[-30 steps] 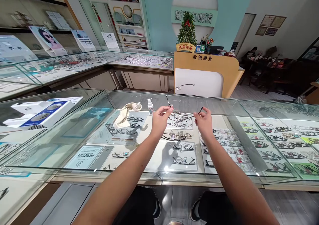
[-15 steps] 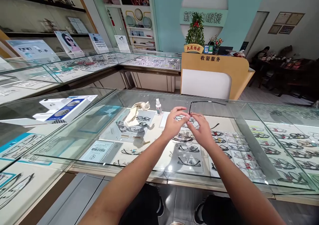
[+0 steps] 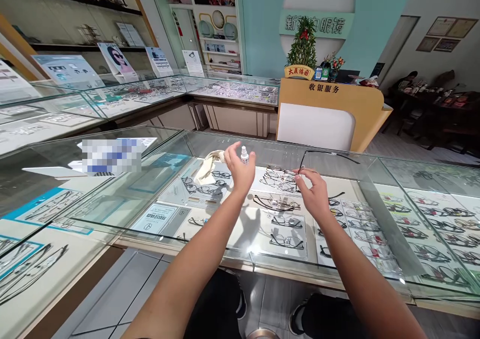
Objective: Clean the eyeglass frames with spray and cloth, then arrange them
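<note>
My right hand (image 3: 314, 193) is closed on a pair of eyeglasses above the glass counter. One dark temple (image 3: 330, 152) of the eyeglasses reaches out to the right, beyond my fingers. Much of the held front is hard to separate from the frames lying behind it. My left hand (image 3: 240, 171) has its thumb and fingers spread at a small white spray bottle (image 3: 244, 155). The bottle's top shows between them, and whether they touch it I cannot tell. A cream cloth (image 3: 205, 173) lies just left of that hand, partly over some dark eyeglasses (image 3: 195, 188).
Under the glass top (image 3: 240, 263) are rows of eyeglasses, including a pair near the front (image 3: 287, 241). An information card (image 3: 154, 220) lies at left. Further left, a box (image 3: 112, 156) appears blurred. A cashier desk (image 3: 375, 99) stands beyond the counter.
My left hand has come away from the eyeglasses and moved left to the spray bottle, its fingers spreading. My right hand keeps the eyeglasses. The view has shifted slightly left.
</note>
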`<state>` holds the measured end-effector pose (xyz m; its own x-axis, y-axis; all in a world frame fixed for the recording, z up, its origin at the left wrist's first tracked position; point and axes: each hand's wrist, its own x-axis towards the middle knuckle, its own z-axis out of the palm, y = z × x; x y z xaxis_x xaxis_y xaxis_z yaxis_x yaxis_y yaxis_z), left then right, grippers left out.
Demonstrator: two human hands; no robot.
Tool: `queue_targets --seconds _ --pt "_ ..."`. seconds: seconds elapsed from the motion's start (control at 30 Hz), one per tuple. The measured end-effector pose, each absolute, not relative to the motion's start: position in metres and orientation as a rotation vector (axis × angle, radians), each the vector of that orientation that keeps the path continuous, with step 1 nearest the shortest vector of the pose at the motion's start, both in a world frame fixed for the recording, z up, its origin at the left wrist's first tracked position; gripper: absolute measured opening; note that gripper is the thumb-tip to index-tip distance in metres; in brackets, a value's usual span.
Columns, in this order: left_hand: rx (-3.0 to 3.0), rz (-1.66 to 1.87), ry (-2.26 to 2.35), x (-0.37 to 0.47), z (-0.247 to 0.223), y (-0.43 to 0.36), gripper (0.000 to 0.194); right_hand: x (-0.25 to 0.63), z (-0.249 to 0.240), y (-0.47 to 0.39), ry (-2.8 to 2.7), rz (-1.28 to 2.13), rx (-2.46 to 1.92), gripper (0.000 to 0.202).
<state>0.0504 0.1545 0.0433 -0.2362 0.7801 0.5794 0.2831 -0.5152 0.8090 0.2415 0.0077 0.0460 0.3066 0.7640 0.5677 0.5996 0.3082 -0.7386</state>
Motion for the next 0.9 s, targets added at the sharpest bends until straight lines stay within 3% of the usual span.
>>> queue_targets --seconds 0.13,0.33,0.47,0.6,0.73,0.9 --pt "1.507 1.549 1.308 0.039 0.018 0.197 0.061 0.245 0.049 0.007 -1.368 0.185 -1.385 0.03" --pt "1.551 1.29 1.279 0.037 -0.007 0.216 0.033 0.249 0.051 0.007 -1.324 0.191 -1.375 0.03" --pt "1.504 1.352 1.298 0.037 -0.001 0.212 0.029 0.252 0.054 0.008 -1.299 0.144 -1.367 0.03" --pt "1.487 1.411 1.066 0.043 0.03 0.192 0.042 0.251 0.06 0.004 -1.299 0.16 -1.34 0.032" --pt "1.358 1.11 0.624 0.052 0.064 0.155 0.041 0.245 0.07 -0.003 -1.332 0.273 -1.283 0.032" --pt "1.244 0.681 0.387 0.057 0.081 0.121 0.078 0.24 0.075 -0.007 -1.383 0.44 -1.258 0.036"
